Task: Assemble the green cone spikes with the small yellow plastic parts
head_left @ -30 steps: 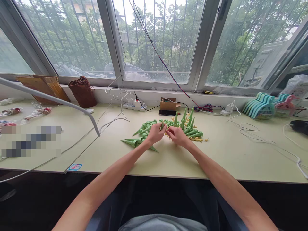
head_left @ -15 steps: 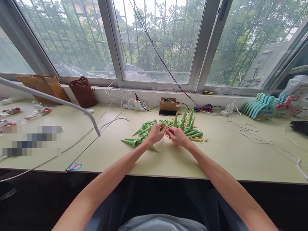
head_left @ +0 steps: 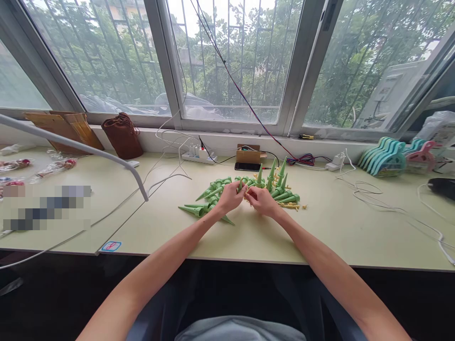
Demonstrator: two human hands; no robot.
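Note:
My left hand [head_left: 232, 196] is closed around a green plastic watering spike [head_left: 240, 183], its tip sticking up past the fingers. Close beside it, my right hand [head_left: 261, 200] has its fingertips pinched together; what they hold is too small to make out, though a bit of yellow shows near them. Several more green cone-shaped spikes [head_left: 199, 209] lie on the left of my hands. Behind and right of the right hand, other spikes [head_left: 272, 173] stand point up or lie down among small yellow plastic pieces [head_left: 290, 206].
On the pale table [head_left: 159, 232], a phone [head_left: 248, 166] lies before a small cardboard box [head_left: 249, 154]. A power strip [head_left: 199, 157] and white cables [head_left: 384, 203] are around. Turquoise hangers [head_left: 384, 157] stand far right; a brown pouch [head_left: 122, 137] and a grey metal arm [head_left: 88, 149] are left.
Both hands stay in nearly the same place. The right fingertips have shifted very slightly; the spikes and yellow pieces lie as before.

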